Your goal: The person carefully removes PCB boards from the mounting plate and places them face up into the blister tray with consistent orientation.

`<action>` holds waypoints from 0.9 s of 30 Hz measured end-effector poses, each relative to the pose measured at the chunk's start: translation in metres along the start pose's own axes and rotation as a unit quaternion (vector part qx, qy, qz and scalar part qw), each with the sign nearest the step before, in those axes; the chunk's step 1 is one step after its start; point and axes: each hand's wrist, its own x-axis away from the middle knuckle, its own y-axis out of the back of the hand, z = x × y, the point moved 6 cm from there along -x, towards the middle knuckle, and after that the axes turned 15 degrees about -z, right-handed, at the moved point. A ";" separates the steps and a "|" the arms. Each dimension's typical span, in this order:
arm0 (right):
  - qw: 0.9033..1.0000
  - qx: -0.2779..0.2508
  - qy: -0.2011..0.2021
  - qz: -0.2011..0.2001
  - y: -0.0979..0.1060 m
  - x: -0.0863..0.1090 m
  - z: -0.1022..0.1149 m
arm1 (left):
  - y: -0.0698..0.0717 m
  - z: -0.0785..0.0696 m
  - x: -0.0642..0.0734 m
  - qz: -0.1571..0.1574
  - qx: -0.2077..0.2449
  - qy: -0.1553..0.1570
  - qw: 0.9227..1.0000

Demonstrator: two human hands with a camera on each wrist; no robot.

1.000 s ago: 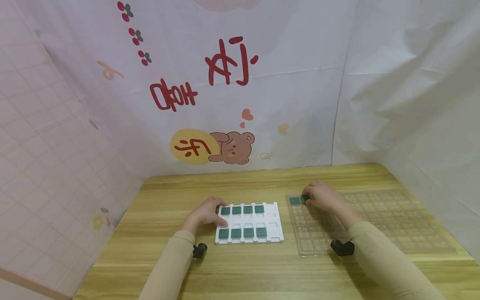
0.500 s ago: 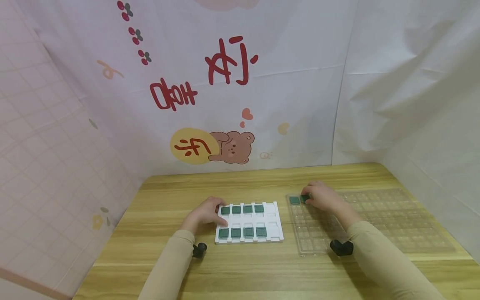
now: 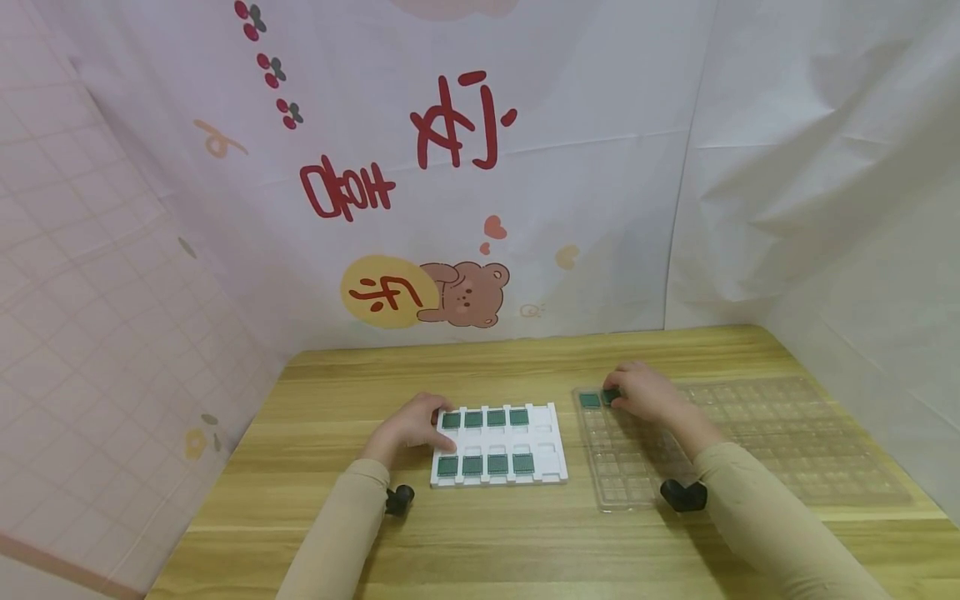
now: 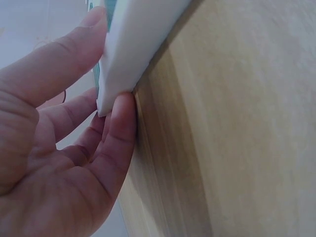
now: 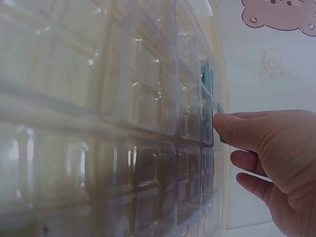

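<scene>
My left hand grips the left edge of a white tray. In the left wrist view its thumb lies on the top side, with fingers curled at the lower edge. Two rows of square green chips sit in that tray, and its rightmost pockets are bare. My right hand pinches another green chip between thumb and finger, over the back row of a clear plastic tray. Beside it, one green chip lies in the corner pocket. Fingertips partly hide the pinched chip.
The clear tray's pocketed sheet stretches to the right under my right forearm. Both trays stand on a wooden table. A printed white curtain hangs behind the table and at its sides. Black wrist cameras sit at both wrists.
</scene>
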 end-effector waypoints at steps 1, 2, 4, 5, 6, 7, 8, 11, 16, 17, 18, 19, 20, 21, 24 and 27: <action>1.000 0.001 -0.001 0.001 0.000 0.000 0.000 | 0.000 0.000 0.000 0.000 -0.001 0.000 1.000; 1.000 0.001 -0.002 0.002 0.001 0.000 0.000 | 0.000 0.000 -0.001 0.000 -0.002 0.000 1.000; 1.000 0.003 -0.003 0.005 0.001 -0.001 0.000 | 0.000 0.001 -0.001 0.000 -0.004 -0.002 1.000; 1.000 0.003 -0.004 0.006 0.001 -0.001 0.000 | 0.000 0.001 -0.001 0.000 -0.005 -0.002 1.000; 1.000 0.004 -0.003 0.007 0.001 -0.001 0.001 | 0.000 0.001 -0.001 0.000 -0.005 -0.002 1.000; 1.000 0.005 -0.003 0.007 0.002 -0.001 0.001 | 0.000 0.001 -0.001 0.001 -0.005 -0.003 1.000; 1.000 0.005 -0.002 0.007 0.002 -0.001 0.002 | 0.000 0.001 -0.001 0.001 -0.005 -0.003 1.000; 1.000 0.003 0.004 0.004 0.003 0.000 0.003 | 0.001 0.000 0.000 0.002 -0.003 -0.007 1.000; 1.000 0.002 0.010 -0.001 0.003 0.001 0.005 | 0.001 -0.002 0.002 0.005 -0.001 -0.013 1.000; 1.000 0.003 0.011 -0.002 0.003 0.001 0.006 | 0.001 -0.002 0.002 0.006 -0.001 -0.011 1.000; 1.000 0.003 0.011 -0.003 0.003 0.001 0.005 | 0.002 -0.002 0.002 0.006 -0.002 -0.011 1.000; 1.000 0.004 0.010 -0.003 0.003 0.001 0.005 | 0.002 -0.002 0.002 0.006 -0.002 -0.010 1.000; 1.000 0.004 0.011 -0.005 0.003 0.002 0.005 | 0.002 -0.002 0.002 0.005 -0.002 -0.009 1.000; 1.000 0.004 0.011 -0.007 0.003 0.002 0.005 | 0.002 -0.002 0.002 0.005 -0.002 -0.008 1.000; 1.000 -0.003 0.010 -0.013 0.004 0.003 0.004 | 0.002 -0.002 0.002 0.003 -0.002 -0.003 1.000; 1.000 -0.012 0.009 -0.018 0.005 0.004 0.005 | 0.002 -0.003 0.002 0.002 -0.003 -0.006 1.000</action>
